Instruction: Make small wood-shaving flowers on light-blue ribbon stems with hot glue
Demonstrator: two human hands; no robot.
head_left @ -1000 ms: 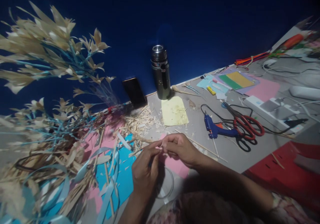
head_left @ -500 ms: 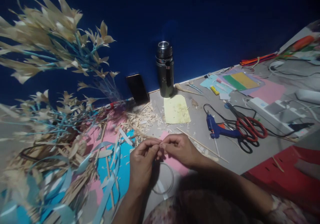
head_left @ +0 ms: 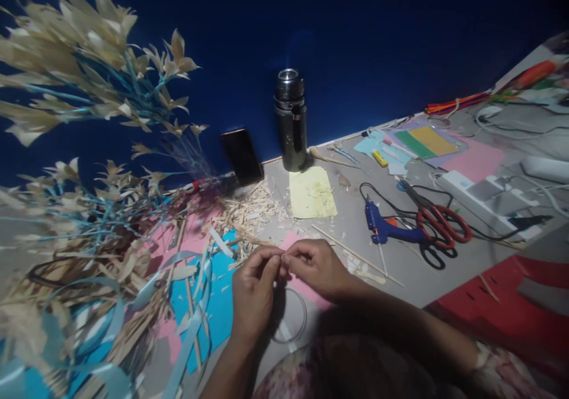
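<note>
My left hand (head_left: pixel 253 289) and my right hand (head_left: pixel 317 268) meet at the fingertips, thumb and forefinger pinched on each side. Whatever they grip between them is too small to make out. Just below the fingers is a thin grey wire ring (head_left: pixel 304 315), partly hidden by my left hand; whether it connects to the pinched piece I cannot tell. A pink sheet (head_left: pixel 317 295) lies partly under my right hand. Beside my left hand spreads a blue sheet (head_left: pixel 217 292) strewn with pale scraps.
A dark flask (head_left: pixel 291 126) and a phone (head_left: pixel 242 157) stand by the wall. To the right lie a blue glue gun (head_left: pixel 386 230), red-handled scissors (head_left: pixel 440 227) and a power strip (head_left: pixel 478 203). Pale husk flowers (head_left: pixel 106 61) and light-blue ribbon (head_left: pixel 191 334) crowd the left.
The fingertips have drawn slightly closer together, and the pale strand seen between them is now barely visible. The whole view has shifted a little.
</note>
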